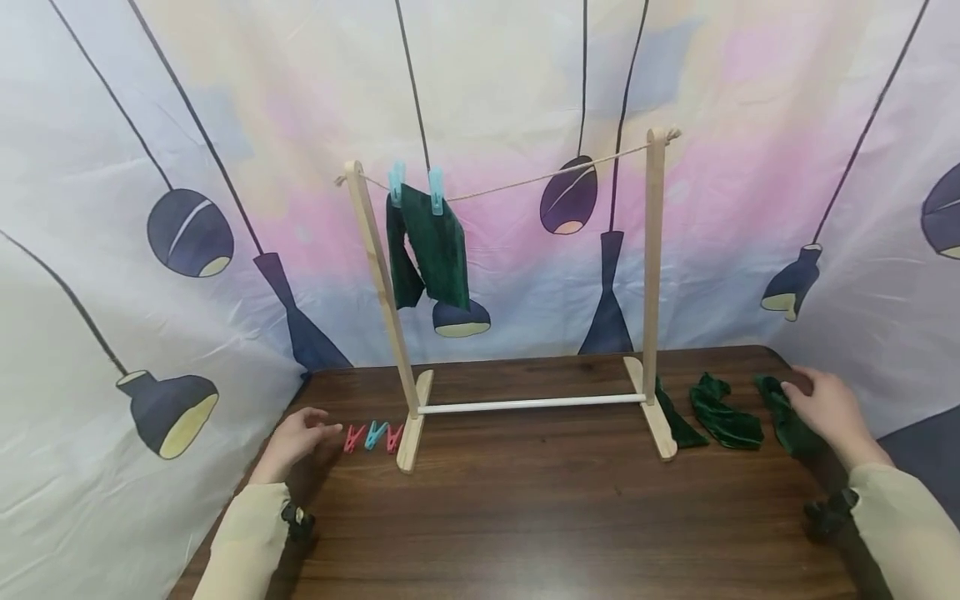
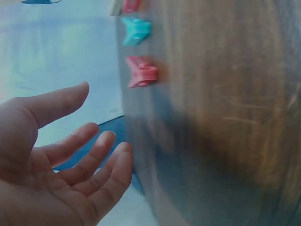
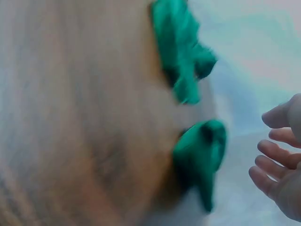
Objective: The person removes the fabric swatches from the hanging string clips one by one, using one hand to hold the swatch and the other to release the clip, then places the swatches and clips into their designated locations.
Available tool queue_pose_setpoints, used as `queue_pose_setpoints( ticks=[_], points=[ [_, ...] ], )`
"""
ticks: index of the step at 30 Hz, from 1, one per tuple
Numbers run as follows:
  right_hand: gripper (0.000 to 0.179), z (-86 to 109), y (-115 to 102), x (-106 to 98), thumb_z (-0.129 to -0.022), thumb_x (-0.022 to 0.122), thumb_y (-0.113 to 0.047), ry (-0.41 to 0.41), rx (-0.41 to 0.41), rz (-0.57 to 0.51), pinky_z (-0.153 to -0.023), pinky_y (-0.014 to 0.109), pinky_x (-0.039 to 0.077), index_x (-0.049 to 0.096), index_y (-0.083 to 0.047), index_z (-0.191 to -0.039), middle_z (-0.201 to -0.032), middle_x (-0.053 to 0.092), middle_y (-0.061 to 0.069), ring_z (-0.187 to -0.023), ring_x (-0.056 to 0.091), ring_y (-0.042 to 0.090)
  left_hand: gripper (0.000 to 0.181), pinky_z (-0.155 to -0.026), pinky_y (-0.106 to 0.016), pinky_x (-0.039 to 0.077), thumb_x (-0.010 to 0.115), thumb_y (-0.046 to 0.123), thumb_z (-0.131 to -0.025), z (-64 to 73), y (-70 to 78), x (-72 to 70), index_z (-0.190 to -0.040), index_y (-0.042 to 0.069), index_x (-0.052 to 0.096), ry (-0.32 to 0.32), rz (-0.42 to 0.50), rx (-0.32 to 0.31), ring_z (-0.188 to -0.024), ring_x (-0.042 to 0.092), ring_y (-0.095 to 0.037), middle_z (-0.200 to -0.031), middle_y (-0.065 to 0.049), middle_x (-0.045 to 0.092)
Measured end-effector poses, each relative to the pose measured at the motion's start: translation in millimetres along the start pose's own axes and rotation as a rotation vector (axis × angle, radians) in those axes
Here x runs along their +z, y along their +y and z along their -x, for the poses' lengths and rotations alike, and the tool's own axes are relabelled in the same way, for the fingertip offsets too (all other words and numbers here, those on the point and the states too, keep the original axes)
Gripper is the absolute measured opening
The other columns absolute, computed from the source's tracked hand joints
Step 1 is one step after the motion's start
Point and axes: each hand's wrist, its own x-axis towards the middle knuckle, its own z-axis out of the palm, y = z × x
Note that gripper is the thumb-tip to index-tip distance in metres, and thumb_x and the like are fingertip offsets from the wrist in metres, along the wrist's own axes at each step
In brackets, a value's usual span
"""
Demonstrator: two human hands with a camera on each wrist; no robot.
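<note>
Pale fabric printed with lamps is hanging behind a dark brown desk. Mid-desk, a wooden rack is standing upright, string running between its two posts. Near the left post, a hung green cloth is dangling from it under two blue pegs. Left of the rack, an outer red peg, a middle blue peg and an inner red peg are lying in a row. My left hand is hovering just beside the outer red peg, fingers relaxed and parted. To the right, a partly hidden green cloth, a crumpled green cloth and an outermost green cloth are lying. My right hand is hovering by the outermost, fingers loosely spread, the wrist view showing a gap.
</note>
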Motion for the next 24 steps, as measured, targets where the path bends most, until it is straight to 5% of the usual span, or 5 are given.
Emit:
queue_pose_setpoints(
  ticks=[11,14,19,21,24],
  points=[
    [0.052,-9.1,-72,-29,-0.107,0.049,-0.025,0.148,-0.077,-0.153,-0.085,0.065,0.04,0.045,0.009,-0.145,-0.133,0.049,0.039,-0.11,0.052,0.057,0.056,-0.096,-0.056,0.045,0.067,0.032,-0.098,12.3,37.3,-15.3,-0.133,-0.008,0.053,0.064,0.053,0.121,-0.118,0.055,-0.044,-0.132,-0.031,0.056],
    [0.051,-8.8,-91,-36,-0.106,0.052,-0.027,0.169,-0.099,-0.166,-0.082,0.045,0.046,0.047,0.003,-0.147,-0.135,0.052,0.034,-0.111,0.054,0.051,0.054,-0.097,-0.055,0.046,0.067,0.034,-0.098,16.1,51.0,-17.1,-0.133,-0.006,0.054,0.099,0.065,0.161,-0.119,0.056,-0.043,-0.131,-0.029,0.058],
    [0.047,-5.5,-123,-42,-0.104,0.056,-0.028,0.219,-0.139,-0.22,-0.072,0.007,0.035,0.053,-0.005,-0.145,-0.134,0.058,0.024,-0.101,0.056,0.002,0.051,-0.095,-0.055,0.047,0.067,0.037,-0.098,25.4,76.3,-20.1,-0.131,-0.001,0.058,0.152,0.037,0.25,-0.114,0.06,-0.04,-0.124,-0.024,0.063],
    [0.045,-3.9,-135,-42,-0.104,0.057,-0.028,0.231,-0.151,-0.262,-0.072,0.002,0.035,0.055,-0.008,-0.145,-0.132,0.059,0.021,-0.094,0.047,-0.015,0.05,-0.096,-0.055,0.047,0.067,0.036,-0.098,28.2,86.4,-19.5,-0.131,0.0,0.059,0.16,0.047,0.274,-0.113,0.061,-0.039,-0.122,-0.022,0.064],
    [0.043,-1.4,-153,-40,-0.104,0.058,-0.028,0.251,-0.184,-0.309,-0.073,0.001,0.037,0.058,-0.011,-0.143,-0.129,0.06,0.017,-0.094,0.044,-0.022,0.047,-0.095,-0.055,0.048,0.069,0.033,-0.097,30.5,101.8,-16.0,-0.131,0.002,0.059,0.176,0.073,0.31,-0.111,0.063,-0.038,-0.12,-0.021,0.066]
  ],
)
